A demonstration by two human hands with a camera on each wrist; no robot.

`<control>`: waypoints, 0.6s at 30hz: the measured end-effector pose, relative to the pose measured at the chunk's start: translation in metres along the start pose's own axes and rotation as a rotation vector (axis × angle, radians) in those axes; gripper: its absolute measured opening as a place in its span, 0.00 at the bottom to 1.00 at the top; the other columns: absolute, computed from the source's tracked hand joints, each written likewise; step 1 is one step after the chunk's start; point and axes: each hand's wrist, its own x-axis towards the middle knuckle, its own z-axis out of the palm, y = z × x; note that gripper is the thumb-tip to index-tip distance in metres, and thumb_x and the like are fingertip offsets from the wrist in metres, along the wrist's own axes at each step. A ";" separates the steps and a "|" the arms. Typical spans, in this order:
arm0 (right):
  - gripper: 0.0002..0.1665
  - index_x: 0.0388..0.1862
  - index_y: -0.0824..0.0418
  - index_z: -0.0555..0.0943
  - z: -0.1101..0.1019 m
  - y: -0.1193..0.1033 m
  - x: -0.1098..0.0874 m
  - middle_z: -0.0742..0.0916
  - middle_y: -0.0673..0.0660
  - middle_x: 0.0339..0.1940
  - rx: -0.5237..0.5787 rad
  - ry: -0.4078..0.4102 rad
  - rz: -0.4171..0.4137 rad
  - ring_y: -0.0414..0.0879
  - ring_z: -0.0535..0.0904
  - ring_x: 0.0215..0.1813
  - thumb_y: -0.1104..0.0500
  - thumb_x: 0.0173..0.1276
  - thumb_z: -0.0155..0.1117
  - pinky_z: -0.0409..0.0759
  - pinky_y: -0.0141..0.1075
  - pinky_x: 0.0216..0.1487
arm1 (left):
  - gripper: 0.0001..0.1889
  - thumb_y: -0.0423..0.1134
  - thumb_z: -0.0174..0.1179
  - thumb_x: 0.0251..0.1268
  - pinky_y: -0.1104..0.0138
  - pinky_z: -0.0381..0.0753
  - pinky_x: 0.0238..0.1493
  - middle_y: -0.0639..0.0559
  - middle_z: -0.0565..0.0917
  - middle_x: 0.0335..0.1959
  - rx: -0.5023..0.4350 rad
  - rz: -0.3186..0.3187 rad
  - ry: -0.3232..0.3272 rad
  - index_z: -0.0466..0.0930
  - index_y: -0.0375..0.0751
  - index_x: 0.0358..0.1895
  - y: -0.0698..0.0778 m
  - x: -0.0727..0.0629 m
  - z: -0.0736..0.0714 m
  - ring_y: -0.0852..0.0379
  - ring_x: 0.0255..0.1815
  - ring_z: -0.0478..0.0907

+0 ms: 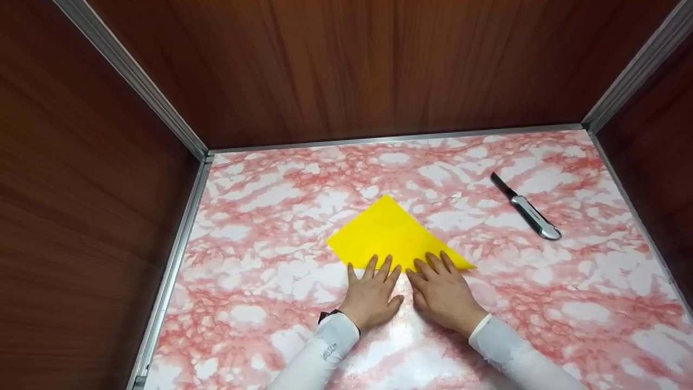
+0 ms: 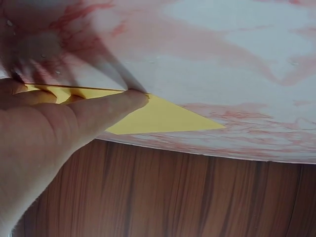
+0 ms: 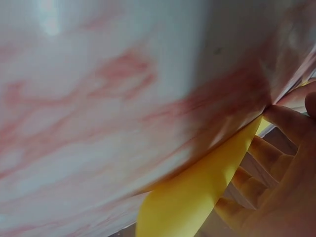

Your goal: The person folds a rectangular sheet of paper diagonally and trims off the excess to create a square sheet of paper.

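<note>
A yellow sheet of paper (image 1: 382,230), with a straight near edge and a pointed far corner, lies on the marbled table. My left hand (image 1: 372,297) rests with spread, straight fingers on its near edge, toward the left. Beside it my right hand (image 1: 445,292) presses the same edge with extended fingertips, close to the sharp right corner. In the left wrist view, a finger touches the paper (image 2: 163,114) right at its edge. From the right wrist, the paper (image 3: 182,202) shows as a narrow strip under the fingertips.
A utility knife (image 1: 530,214) with a grey and black handle lies to the right, its dark blade end pointing away. Dark wood panels (image 1: 346,70) with metal edging enclose the red and white table (image 1: 249,216) at the back and sides.
</note>
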 end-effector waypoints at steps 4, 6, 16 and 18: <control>0.25 0.59 0.56 0.82 -0.002 0.005 -0.007 0.79 0.62 0.61 0.001 -0.002 0.021 0.65 0.65 0.67 0.49 0.66 0.58 0.52 0.62 0.68 | 0.36 0.67 0.37 0.70 0.29 0.50 0.60 0.53 0.49 0.78 -0.006 -0.001 -0.010 0.52 0.59 0.78 0.000 0.000 -0.001 0.44 0.77 0.44; 0.25 0.59 0.56 0.82 -0.003 0.008 -0.010 0.79 0.62 0.61 0.002 0.000 0.024 0.65 0.65 0.67 0.49 0.66 0.57 0.51 0.62 0.69 | 0.36 0.67 0.37 0.71 0.29 0.50 0.61 0.53 0.49 0.79 -0.012 -0.003 -0.019 0.51 0.59 0.78 0.000 0.000 -0.001 0.44 0.77 0.44; 0.24 0.58 0.57 0.82 -0.011 0.021 -0.029 0.79 0.63 0.60 -0.011 0.022 0.047 0.65 0.66 0.66 0.50 0.67 0.57 0.52 0.61 0.69 | 0.35 0.65 0.38 0.71 0.29 0.49 0.61 0.53 0.50 0.78 -0.048 0.009 -0.021 0.52 0.59 0.78 -0.001 0.000 -0.004 0.45 0.77 0.44; 0.24 0.59 0.56 0.82 -0.013 0.024 -0.033 0.78 0.63 0.61 -0.021 0.002 0.067 0.64 0.65 0.67 0.49 0.68 0.57 0.51 0.61 0.69 | 0.35 0.66 0.38 0.71 0.29 0.49 0.61 0.53 0.50 0.78 -0.052 0.010 -0.021 0.52 0.59 0.78 -0.001 0.000 -0.004 0.45 0.77 0.44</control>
